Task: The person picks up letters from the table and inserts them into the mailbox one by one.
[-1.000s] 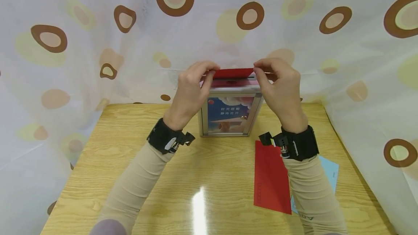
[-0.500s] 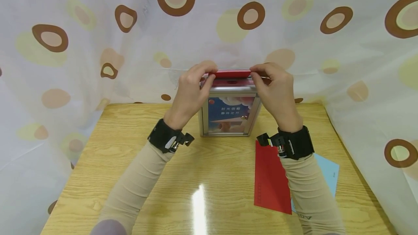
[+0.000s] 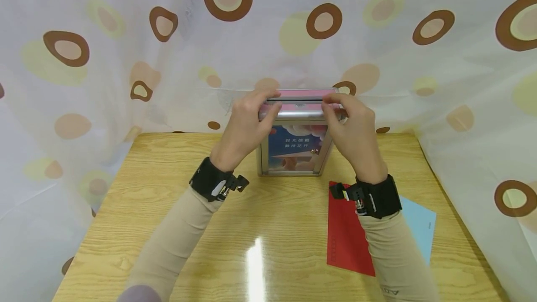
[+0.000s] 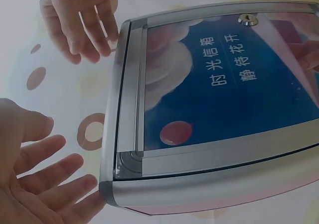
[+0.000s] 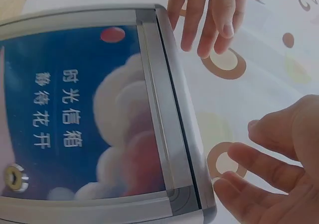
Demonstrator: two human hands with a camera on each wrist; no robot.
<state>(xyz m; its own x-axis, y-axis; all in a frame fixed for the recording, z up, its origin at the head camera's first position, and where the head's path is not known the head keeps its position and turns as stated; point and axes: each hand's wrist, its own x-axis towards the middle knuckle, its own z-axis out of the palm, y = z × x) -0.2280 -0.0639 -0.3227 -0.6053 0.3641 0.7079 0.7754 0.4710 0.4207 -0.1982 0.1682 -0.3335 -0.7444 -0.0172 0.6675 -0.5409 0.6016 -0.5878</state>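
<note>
A metal-framed letter box [image 3: 295, 148] with a pink top and a lock on its blue picture front stands at the back of the table. Across its top runs a dark slot [image 3: 299, 100], with no envelope showing above it. My left hand [image 3: 249, 122] is by the top's left end, fingers loosely spread and holding nothing. At the other end my right hand [image 3: 356, 127] has thumb and fingers apart, also holding nothing. Both wrist views show the spread fingers [image 4: 50, 164] beyond the box's top edge. Whether any fingertip touches the box is unclear.
A red envelope [image 3: 348, 236] lies on the wooden table [image 3: 201, 246] at the right, partly under my right forearm. A light blue envelope [image 3: 423, 227] sits beside it, also partly covered. A patterned white curtain [image 3: 260, 55] hangs close behind the box.
The red envelope both hands held over the slot has gone down into the box, out of sight. My fingers have let go and spread. My right hand has shifted slightly left.
</note>
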